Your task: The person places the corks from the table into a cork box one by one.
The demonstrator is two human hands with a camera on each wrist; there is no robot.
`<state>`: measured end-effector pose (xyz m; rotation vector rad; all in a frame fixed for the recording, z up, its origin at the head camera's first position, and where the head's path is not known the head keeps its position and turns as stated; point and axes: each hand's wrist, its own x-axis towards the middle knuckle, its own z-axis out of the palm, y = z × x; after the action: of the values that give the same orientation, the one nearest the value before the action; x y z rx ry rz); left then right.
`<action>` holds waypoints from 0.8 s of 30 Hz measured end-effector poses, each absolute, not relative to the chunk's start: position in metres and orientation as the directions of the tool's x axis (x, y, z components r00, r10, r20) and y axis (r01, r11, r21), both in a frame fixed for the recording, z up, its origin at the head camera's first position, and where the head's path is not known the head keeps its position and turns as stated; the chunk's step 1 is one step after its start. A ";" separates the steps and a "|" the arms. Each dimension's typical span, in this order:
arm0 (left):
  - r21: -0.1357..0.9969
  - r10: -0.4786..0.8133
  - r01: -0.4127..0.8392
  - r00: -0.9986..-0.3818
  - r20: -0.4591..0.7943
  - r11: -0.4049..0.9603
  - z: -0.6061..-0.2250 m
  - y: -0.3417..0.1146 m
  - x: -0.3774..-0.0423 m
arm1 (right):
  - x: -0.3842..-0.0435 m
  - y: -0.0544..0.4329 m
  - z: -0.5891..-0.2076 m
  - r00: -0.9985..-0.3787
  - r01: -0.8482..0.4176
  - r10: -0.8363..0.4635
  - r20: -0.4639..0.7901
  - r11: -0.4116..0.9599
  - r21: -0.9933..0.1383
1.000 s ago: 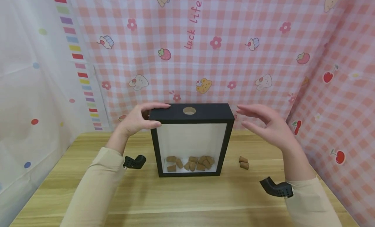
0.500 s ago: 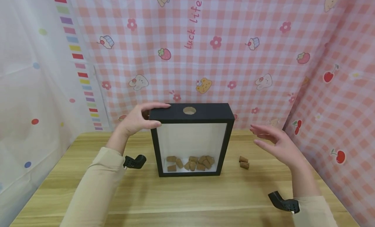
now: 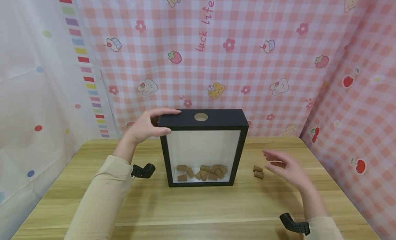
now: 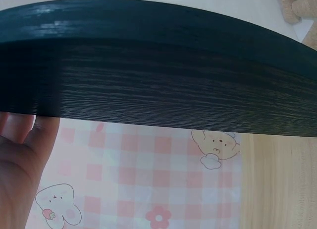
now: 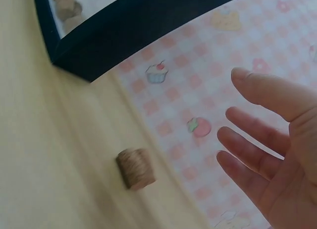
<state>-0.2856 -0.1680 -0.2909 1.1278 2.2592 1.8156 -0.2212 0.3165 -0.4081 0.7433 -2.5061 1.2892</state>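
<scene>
A black shadow box frame (image 3: 203, 119) stands upright on the table, with a round hole in its top. Several corks (image 3: 213, 176) lie along its bottom behind the clear front. My left hand (image 3: 143, 126) grips the box at its upper left corner, thumb at the front edge and fingers over the top; in the left wrist view the fingers (image 4: 42, 135) reach behind the black side. Two loose corks (image 3: 259, 175) lie on the table right of the box. Just right of them hovers my right hand (image 3: 287, 168), fingers apart and holding nothing. The right wrist view shows a cork (image 5: 136, 168) beyond the fingertips.
The light wooden table (image 3: 191, 212) extends in front of the box and to both sides. A pink checked cloth (image 3: 247, 71) hangs behind and along the right, and a white dotted cloth (image 3: 28, 106) on the left. Both wrists carry black camera mounts (image 3: 143, 171).
My right hand has moved away from the box's upper right corner, first rightward and down, then lower toward the two loose corks. The left hand and the box stay in place.
</scene>
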 end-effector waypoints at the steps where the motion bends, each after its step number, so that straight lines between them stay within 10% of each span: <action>1: 0.860 0.545 0.508 -0.737 0.400 0.056 -0.291 -0.168 -0.285 | -0.221 0.317 -0.411 -0.851 -0.525 -0.331 0.409 0.492 -0.695; 24: 0.859 0.548 0.510 -0.733 0.403 0.050 -0.289 -0.167 -0.284 | -0.223 0.324 -0.460 -0.885 -0.464 -0.330 0.328 0.587 -0.663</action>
<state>-0.2845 -0.1673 -0.2893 1.1347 2.2525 1.8175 -0.2232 0.3241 -0.4600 0.6678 -2.6448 1.1791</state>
